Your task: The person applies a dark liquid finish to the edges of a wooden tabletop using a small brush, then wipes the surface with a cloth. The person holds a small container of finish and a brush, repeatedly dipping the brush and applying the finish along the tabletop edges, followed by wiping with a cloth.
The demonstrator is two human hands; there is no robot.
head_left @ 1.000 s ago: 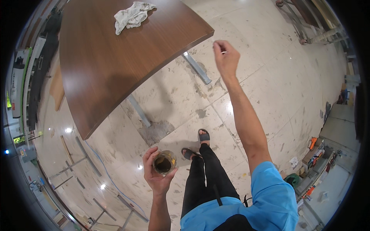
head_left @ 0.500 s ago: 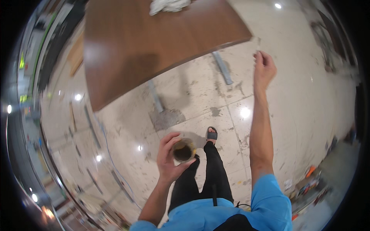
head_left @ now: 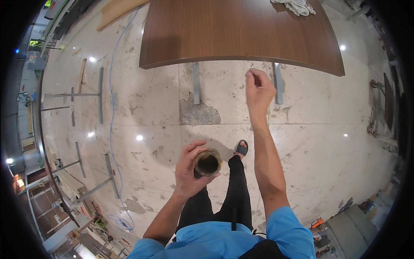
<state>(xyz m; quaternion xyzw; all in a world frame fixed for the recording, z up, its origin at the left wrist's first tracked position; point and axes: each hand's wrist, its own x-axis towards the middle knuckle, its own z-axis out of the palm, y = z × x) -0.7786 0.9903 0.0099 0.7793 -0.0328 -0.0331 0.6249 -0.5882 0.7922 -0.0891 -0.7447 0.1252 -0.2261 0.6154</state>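
My left hand point(head_left: 189, 170) is wrapped round a small clear jar point(head_left: 219, 167) with dark contents point(head_left: 208, 164), held upright in front of my legs. Yellowish stains mark the jar's side. My right arm stretches forward, and its hand point(head_left: 260, 91) is closed in a pinch just short of the near edge of a brown wooden tabletop point(head_left: 233, 36). Whatever the pinching fingers hold, if anything, is too small to make out. A crumpled white cloth point(head_left: 295, 6) lies on the tabletop toward its far right.
Two grey metal legs point(head_left: 196, 84) show under the tabletop's near edge. Metal frames point(head_left: 100, 95) lie on the stained tile floor point(head_left: 155, 172) at left, beside a blue cable point(head_left: 112, 77). Near the lower right are an orange tool point(head_left: 317, 223) and other items.
My view has turned, so the tabletop now appears further right and squarer to me. My right hand has come from beyond the table's right corner to its near edge. The jar stays in my left hand.
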